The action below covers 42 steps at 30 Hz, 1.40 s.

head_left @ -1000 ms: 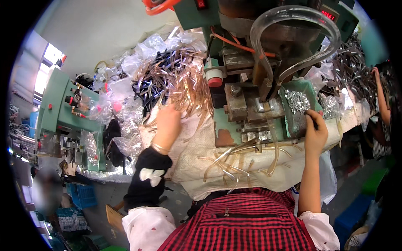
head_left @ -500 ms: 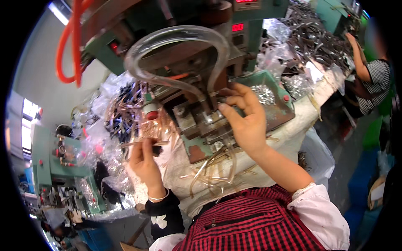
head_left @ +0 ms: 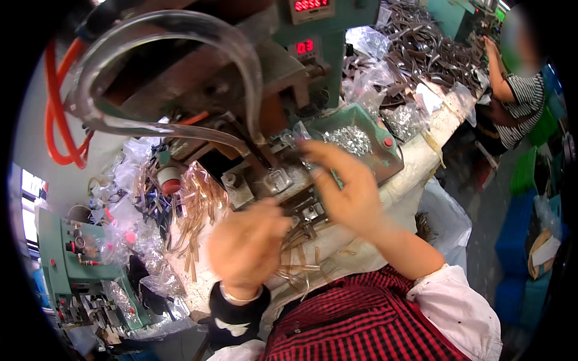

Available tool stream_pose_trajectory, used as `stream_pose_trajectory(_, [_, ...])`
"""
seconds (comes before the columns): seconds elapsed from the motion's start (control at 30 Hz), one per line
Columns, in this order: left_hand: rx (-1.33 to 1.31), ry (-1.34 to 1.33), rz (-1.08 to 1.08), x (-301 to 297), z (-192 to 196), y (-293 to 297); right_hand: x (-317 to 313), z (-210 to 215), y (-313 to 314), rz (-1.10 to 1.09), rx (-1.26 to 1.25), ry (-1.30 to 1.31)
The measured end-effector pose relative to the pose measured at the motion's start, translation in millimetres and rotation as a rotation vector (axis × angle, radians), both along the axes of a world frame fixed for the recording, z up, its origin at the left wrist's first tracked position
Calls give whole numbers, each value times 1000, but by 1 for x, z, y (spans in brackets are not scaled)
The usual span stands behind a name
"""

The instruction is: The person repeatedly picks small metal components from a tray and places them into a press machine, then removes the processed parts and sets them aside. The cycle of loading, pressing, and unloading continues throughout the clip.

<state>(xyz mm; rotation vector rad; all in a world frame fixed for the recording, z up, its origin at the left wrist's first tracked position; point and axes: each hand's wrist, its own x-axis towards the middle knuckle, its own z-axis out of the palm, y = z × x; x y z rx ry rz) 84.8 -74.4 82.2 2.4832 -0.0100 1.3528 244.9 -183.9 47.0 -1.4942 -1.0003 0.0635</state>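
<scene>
My left hand (head_left: 245, 243) is over the front left of the green press (head_left: 328, 72), smeared by motion. Its fingers and anything in them cannot be made out. Just right of the metal die block (head_left: 279, 180), my right hand (head_left: 352, 189) reaches in with thumb and forefinger apart. No held thing shows between them, though the fingertips are blurred. A small shiny piece sits on top of the block. Behind my right fingers stands a green tray (head_left: 385, 123) of small silver metal pieces (head_left: 349, 140). Thin tan strips (head_left: 298, 271) lie in front of the press.
A looped clear tube (head_left: 244, 48) hangs before the press, with an orange hose (head_left: 54, 120) at left. A red button (head_left: 170, 182) stands beside brown strips (head_left: 201, 210). Dark strips (head_left: 421, 48) heap up at far right, near another person (head_left: 518, 102).
My left hand has moved right, toward the press; the thin strip it held earlier is no longer discernible. My right hand has drawn slightly off the die block. The view has shifted.
</scene>
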Motion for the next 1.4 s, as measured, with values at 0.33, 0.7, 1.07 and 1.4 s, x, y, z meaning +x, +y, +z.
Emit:
stream_pose_trajectory(0.33, [246, -25, -44, 25, -28, 3, 94, -67, -33, -395, -80, 55])
stream_pose_trajectory(0.7, [-107, -41, -9, 8, -38, -14, 75, -82, -34, -423, -523, -471])
stream_pose_trajectory(1.07, [-144, 538, 995, -180, -109, 89, 69, -63, -27, -213, -223, -63])
stream_pose_trajectory(1.4, [-263, 698, 1090, -189, -132, 123, 79, -95, -73, -264, -133, 152])
